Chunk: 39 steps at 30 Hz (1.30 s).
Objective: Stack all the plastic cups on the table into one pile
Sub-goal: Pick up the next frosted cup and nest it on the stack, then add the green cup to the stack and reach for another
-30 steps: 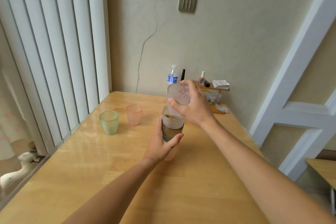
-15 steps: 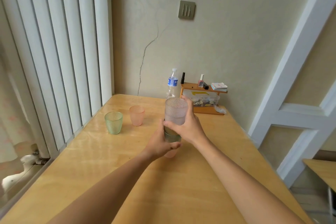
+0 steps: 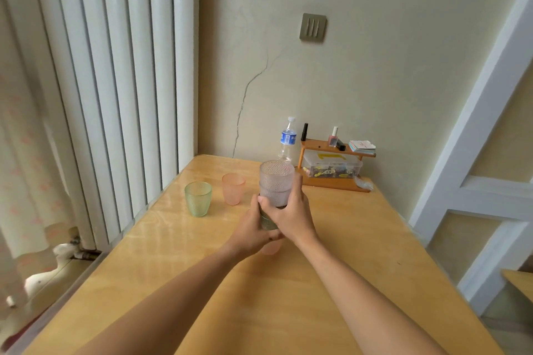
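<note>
Two loose cups, green cup (image 3: 198, 198) and pink cup (image 3: 233, 188), wait left of both hands (left hand (image 3: 250, 232), right hand (image 3: 291, 217)) gripping the nested pile (image 3: 275, 197).

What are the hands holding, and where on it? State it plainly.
Both hands grip the stack of cups: the left hand around its lower part, the right hand around its middle, below the clear top cups.
</note>
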Available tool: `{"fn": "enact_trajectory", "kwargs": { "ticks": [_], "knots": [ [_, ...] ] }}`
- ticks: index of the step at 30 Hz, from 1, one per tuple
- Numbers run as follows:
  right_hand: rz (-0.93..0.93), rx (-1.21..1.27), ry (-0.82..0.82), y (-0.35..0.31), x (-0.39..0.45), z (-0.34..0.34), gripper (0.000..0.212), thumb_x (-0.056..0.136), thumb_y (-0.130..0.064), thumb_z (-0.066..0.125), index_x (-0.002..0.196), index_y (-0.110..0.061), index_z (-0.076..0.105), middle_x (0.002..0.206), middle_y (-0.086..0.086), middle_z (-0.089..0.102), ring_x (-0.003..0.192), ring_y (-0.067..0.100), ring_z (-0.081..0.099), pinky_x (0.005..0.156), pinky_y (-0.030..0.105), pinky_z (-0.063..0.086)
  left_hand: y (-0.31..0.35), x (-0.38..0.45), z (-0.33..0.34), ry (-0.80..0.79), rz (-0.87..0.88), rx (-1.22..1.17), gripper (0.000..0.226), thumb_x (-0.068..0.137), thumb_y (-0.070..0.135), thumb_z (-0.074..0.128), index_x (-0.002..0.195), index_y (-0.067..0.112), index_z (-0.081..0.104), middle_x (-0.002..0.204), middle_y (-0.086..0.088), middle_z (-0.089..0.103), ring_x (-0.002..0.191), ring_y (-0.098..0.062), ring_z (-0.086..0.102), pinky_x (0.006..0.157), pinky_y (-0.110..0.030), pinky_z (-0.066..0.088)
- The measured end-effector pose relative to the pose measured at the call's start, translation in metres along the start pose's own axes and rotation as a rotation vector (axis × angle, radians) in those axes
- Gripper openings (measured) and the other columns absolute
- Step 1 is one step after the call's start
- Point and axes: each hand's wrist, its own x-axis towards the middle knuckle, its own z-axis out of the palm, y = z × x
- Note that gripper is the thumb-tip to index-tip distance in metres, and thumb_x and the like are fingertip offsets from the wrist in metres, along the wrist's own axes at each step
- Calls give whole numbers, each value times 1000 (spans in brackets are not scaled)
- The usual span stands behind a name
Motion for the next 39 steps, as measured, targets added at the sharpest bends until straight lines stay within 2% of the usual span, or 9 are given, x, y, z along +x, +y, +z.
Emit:
{"fn": "enact_trajectory", "kwargs": {
  "ticks": [4,7,12,14,17,21,27,32,39],
  "knots": [
    [-25,13,94,10,-4,11,72,75,-52,74,131,-20,41,111,-1,66,100,24,66,79,39,56,-2,-1,-14,-157,10,148,76,80,9,74,143,14,31,124,-7,65,103,-9,62,93,-41,57],
    [-54,10,161,15,-5,14,77,75,-56,70,136,-21,38,110,-2,65,98,22,65,77,29,52,-3,3,-31,-251,16,324,83,75,2,56,152,18,27,130,-4,55,123,-23,54,103,-36,50],
    [-92,43,222,22,-5,23,77,76,-51,70,139,-25,35,114,3,66,98,23,65,77,31,55,-8,22,-63,203,72,613,67,77,-6,53,142,11,52,144,-7,52,119,-32,60,86,-41,54],
    [-88,50,246,27,-5,27,80,75,-51,70,141,-18,39,115,4,67,98,24,66,76,32,55,-15,29,-78,341,-28,720,61,84,1,57,143,13,52,152,-9,46,129,-36,54,99,-42,47],
    [-67,72,277,32,-5,32,83,73,-53,69,141,-12,44,117,3,67,100,23,66,77,29,53,-30,34,-98,325,-244,790,68,96,23,62,159,21,38,170,-15,25,159,-38,22,126,-50,25],
    [-74,94,289,32,-5,33,81,73,-53,69,139,-10,46,114,3,67,96,21,65,75,28,53,-48,40,-115,258,-388,881,85,99,49,62,168,24,19,177,-17,6,165,-38,-7,131,-54,8],
    [-64,112,290,30,-6,35,83,74,-52,68,139,-5,46,110,0,65,91,16,62,72,19,48,-44,41,-119,286,-295,934,62,102,27,65,157,15,38,163,-7,44,158,-29,30,126,-52,20],
    [-48,113,294,29,-8,35,83,75,-51,69,141,-6,46,111,2,67,91,14,62,73,25,51,-43,41,-118,232,-250,845,60,96,18,74,151,11,49,158,-11,44,150,-34,35,116,-46,45],
    [-30,127,286,26,-11,33,82,75,-51,69,141,-10,46,112,5,70,93,22,66,74,28,54,-3,41,-110,315,-79,777,56,97,32,73,148,15,59,150,-11,53,140,-33,47,109,-44,49]
  ]
}}
